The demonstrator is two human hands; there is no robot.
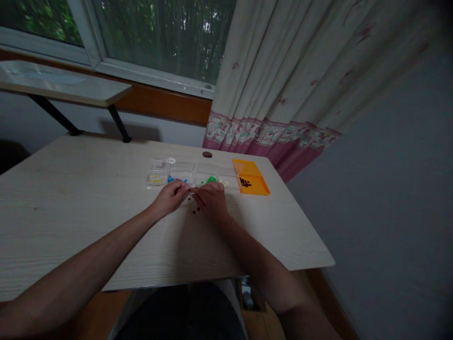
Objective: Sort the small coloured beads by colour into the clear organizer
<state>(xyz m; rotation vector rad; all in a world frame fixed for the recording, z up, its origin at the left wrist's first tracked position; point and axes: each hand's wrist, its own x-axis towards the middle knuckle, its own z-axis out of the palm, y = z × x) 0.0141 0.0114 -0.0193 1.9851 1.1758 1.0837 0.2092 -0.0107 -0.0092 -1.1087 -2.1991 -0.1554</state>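
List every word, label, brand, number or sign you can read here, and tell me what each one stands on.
None: no text can be read anywhere in this picture.
Clear tray and orange box: no legible marking.
Curtain: a printed floral pattern, no lettering that I can make out.
Pale objects below the desk edge: too small and blurred to tell whether they carry any print.
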